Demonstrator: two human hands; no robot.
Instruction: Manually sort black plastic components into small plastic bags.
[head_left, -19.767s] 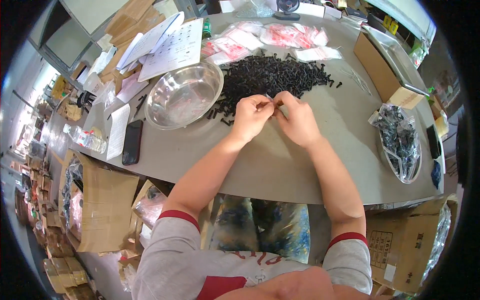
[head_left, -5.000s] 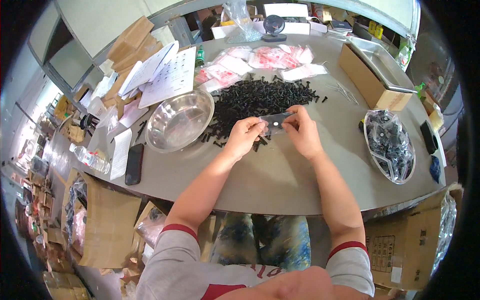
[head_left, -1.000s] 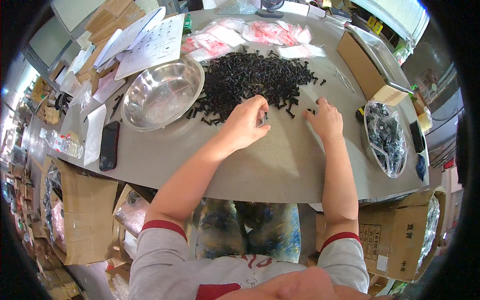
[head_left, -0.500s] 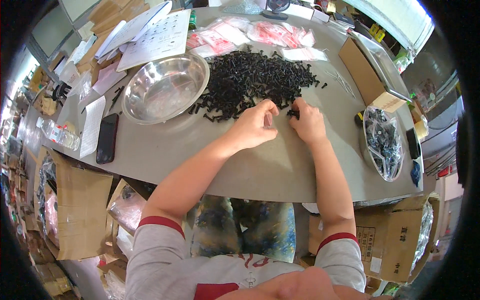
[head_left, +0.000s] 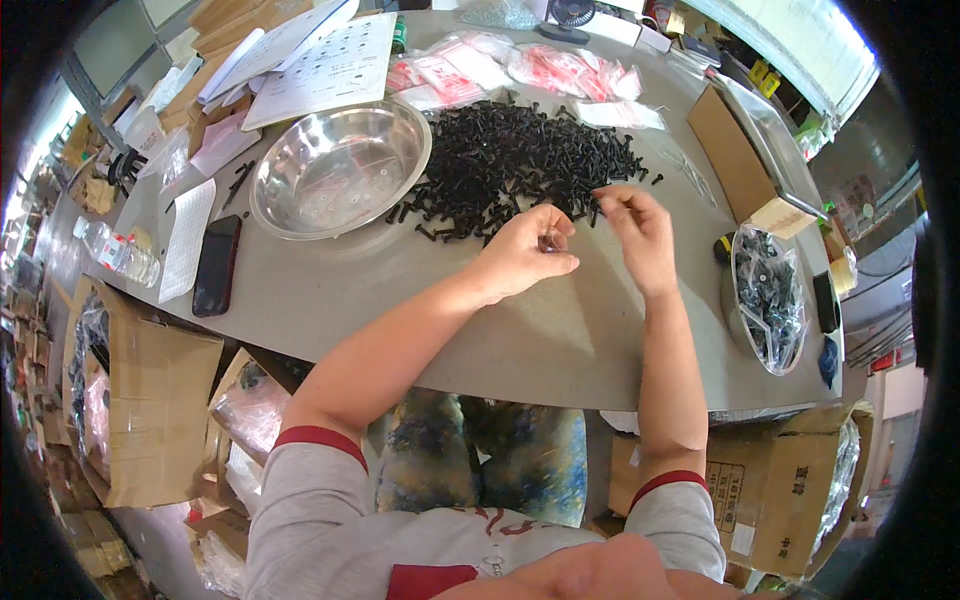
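From my feed, the jumbled black screws [head_left: 525, 150] lie just beyond both hands, axes every way — right hand [head_left: 645, 235] seemingly nearer, fingertips almost together, grip unclear — while my left hand [head_left: 522, 254] curls loosely round a half-hidden item [head_left: 547, 243].

We note black screws [head_left: 520, 150], a grey tabletop [head_left: 500, 350], red-and-white packets [head_left: 450, 72], a silver basin [head_left: 285, 170], and trousers [head_left: 430, 450] mottled blue and ochre.

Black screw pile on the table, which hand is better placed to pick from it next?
Probably the right hand: it is right by the near right edge of the black screw pile. The left hand is also close, but curls around something small, hard to make out.
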